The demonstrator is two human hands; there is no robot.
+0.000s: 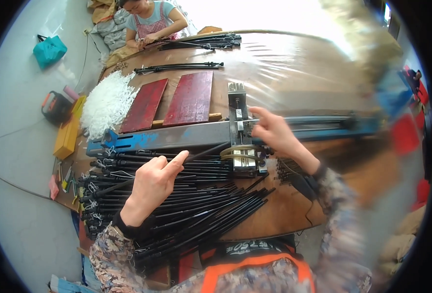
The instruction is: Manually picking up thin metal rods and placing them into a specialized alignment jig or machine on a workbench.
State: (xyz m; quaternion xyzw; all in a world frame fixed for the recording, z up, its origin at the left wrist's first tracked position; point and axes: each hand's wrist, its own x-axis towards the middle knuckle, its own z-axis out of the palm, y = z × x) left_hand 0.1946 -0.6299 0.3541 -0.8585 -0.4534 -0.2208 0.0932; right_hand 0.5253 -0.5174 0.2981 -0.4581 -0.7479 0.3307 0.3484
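Observation:
My left hand (152, 185) is closed around a thin black rod (203, 152), its index finger stretched along it. The rod slants up to the right, and its far end meets a metal clamp fixture (239, 129). That fixture sits across a long blue-and-grey metal rail (177, 136). At the fixture's right side is my right hand (274, 129), index finger and thumb apart, with nothing visible between them; its other fingers are curled. Under and around my left hand lie many black rods (211, 195) with white strings at their left ends.
Two dark red boards (189, 97) lie beyond the rail, beside a heap of white pieces (106, 105). More black rods (179, 67) lie farther back. Across the table (284, 63) a person (152, 22) works by hand. A yellow box (69, 129) stands left.

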